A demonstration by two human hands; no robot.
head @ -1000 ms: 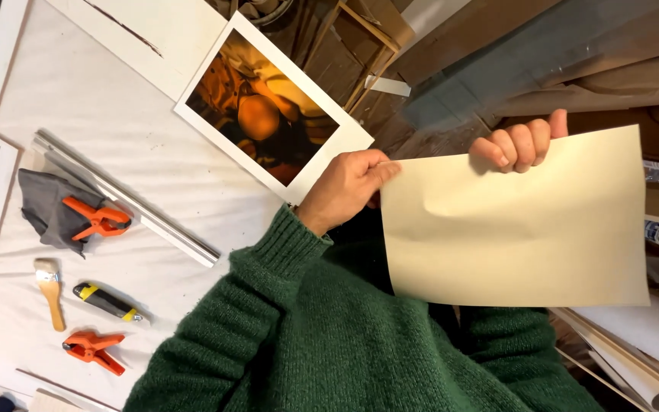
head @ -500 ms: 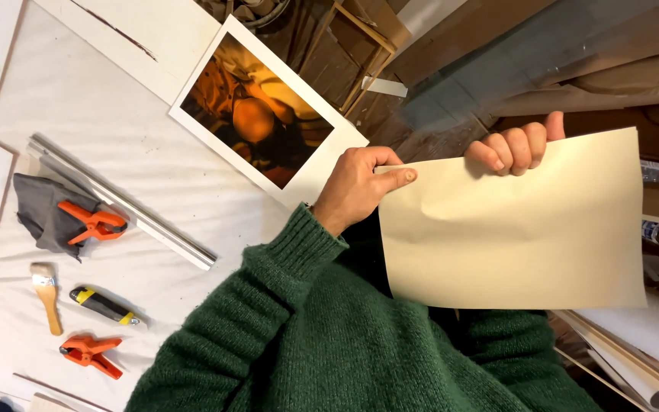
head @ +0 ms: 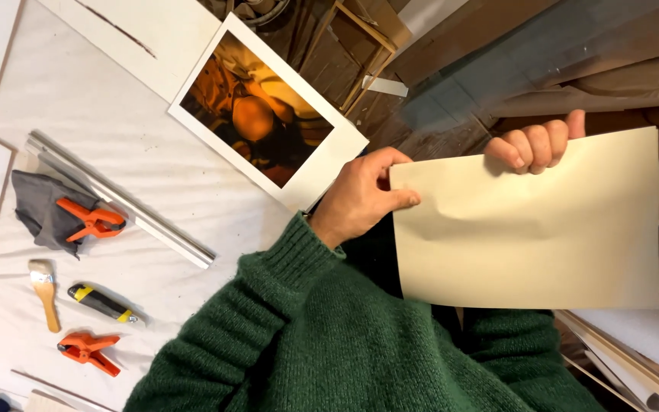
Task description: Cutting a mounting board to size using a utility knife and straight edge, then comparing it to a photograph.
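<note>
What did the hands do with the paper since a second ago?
The left hand slid its fingers further onto the corner of the cream sheet, pinching it tighter. The right hand kept its grip on the top edge. The clamps, brush, knife and photo print on the table stayed put.

Green knit sweater (head: 345, 351) — ribbed cuffs

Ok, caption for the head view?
Both hands hold a cream paper sheet beside a table with clamps.

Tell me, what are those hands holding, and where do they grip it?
Both hands hold one cream paper sheet. The left hand pinches its upper left corner; the right hand grips the top edge, fingers curled over it.
</note>
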